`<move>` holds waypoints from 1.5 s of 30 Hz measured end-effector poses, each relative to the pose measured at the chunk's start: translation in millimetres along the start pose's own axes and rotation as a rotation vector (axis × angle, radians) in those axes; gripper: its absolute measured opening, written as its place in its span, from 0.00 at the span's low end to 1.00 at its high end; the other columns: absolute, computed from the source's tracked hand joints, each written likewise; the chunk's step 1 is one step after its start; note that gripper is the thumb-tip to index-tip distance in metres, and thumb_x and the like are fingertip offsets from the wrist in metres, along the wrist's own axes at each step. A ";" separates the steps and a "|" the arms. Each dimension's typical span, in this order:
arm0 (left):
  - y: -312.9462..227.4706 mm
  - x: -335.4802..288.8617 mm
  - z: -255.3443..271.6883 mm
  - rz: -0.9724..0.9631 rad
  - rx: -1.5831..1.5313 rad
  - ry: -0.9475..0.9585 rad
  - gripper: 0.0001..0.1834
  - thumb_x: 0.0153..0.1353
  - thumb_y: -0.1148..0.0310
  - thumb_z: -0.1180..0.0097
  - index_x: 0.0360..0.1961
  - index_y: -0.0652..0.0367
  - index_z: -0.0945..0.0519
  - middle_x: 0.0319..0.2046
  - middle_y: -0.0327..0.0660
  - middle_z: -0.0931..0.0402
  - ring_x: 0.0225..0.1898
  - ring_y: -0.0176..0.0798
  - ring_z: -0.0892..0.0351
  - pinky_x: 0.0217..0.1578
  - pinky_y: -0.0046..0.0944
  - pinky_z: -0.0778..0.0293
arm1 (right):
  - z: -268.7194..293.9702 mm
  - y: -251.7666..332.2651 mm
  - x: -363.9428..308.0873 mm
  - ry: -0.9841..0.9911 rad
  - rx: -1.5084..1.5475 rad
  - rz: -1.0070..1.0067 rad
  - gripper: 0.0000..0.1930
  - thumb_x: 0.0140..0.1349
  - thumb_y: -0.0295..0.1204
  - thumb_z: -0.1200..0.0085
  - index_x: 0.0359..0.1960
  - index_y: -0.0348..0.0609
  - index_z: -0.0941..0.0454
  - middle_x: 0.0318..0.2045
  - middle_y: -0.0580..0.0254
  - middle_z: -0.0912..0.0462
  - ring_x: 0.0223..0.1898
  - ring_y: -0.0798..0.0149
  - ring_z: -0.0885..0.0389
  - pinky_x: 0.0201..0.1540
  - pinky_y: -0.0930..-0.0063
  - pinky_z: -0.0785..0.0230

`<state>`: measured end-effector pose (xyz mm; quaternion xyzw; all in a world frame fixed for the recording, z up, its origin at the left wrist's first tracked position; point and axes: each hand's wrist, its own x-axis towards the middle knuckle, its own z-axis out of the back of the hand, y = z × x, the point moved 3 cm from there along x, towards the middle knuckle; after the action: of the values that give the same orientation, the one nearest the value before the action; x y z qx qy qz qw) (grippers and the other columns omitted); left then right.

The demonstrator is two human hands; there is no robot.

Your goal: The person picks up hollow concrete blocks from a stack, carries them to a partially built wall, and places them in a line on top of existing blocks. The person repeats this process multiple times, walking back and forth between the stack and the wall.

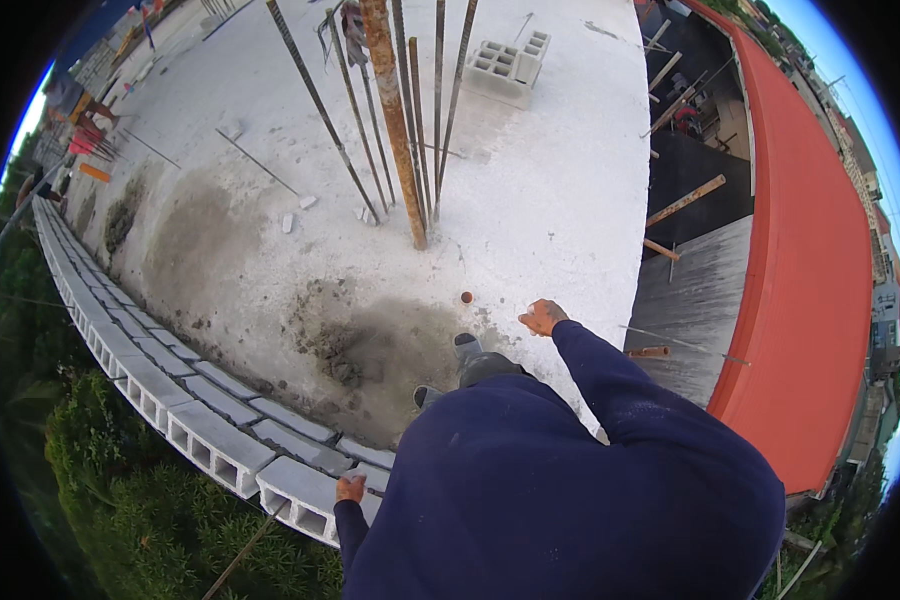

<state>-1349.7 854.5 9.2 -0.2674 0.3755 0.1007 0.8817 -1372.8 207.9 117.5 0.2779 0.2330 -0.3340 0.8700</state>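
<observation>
I am resting my left hand [349, 489] on the end block [305, 497] of the low wall at the slab [530, 190] edge, fingers laid on top, not clenched. My right hand [542, 317] is hanging out empty, loosely curled. Leaning on this block could tip it into the bushes [160, 510] if the mortar [355, 350] is fresh.

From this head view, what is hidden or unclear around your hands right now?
- Left hand: rests at the grey hollow concrete block wall; its grip is too small to tell, forearm hidden by the dark blue sleeve.
- Right hand: raised above the white concrete slab; palm side hidden.
- Feet: mostly hidden by the torso.
- Rusty steel reinforcing bars: tops cut off by the upper edge.
</observation>
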 end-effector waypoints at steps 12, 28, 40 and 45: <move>-381.5 171.6 67.8 -0.498 0.432 0.037 0.22 0.53 0.60 0.45 0.44 0.65 0.23 0.39 0.52 0.21 0.43 0.51 0.22 0.43 0.43 0.29 | -93.6 -194.8 -152.5 -0.116 0.612 -0.829 0.17 0.49 0.40 0.47 0.22 0.34 0.20 0.19 0.55 0.18 0.24 0.61 0.18 0.34 0.69 0.25; -716.0 223.2 -192.9 -0.278 0.166 0.385 0.22 0.54 0.65 0.45 0.47 0.68 0.26 0.40 0.47 0.23 0.35 0.41 0.21 0.31 0.36 0.21 | 300.7 -170.4 115.1 -0.665 1.488 -0.273 0.16 0.62 0.37 0.49 0.18 0.43 0.30 0.15 0.67 0.27 0.14 0.77 0.37 0.19 0.81 0.45; -1007.9 412.7 -302.1 -0.303 0.410 0.092 0.30 0.49 0.51 0.43 0.46 0.65 0.24 0.45 0.54 0.24 0.49 0.52 0.26 0.51 0.44 0.31 | 580.6 -261.9 417.6 -0.701 1.177 -0.123 0.11 0.63 0.34 0.50 0.27 0.40 0.27 0.22 0.61 0.22 0.18 0.75 0.29 0.20 0.83 0.36; -1236.8 423.4 -323.1 -0.393 0.179 0.078 0.35 0.53 0.50 0.45 0.54 0.67 0.31 0.49 0.56 0.27 0.53 0.52 0.29 0.53 0.42 0.33 | 683.1 -274.4 599.8 -0.649 0.921 -0.013 0.12 0.61 0.32 0.49 0.39 0.35 0.26 0.29 0.60 0.21 0.26 0.70 0.22 0.27 0.80 0.28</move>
<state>-782.8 -367.0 10.0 -0.2597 0.3572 -0.1174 0.8895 -1016.8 -670.4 176.4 0.5105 -0.2144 -0.4751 0.6839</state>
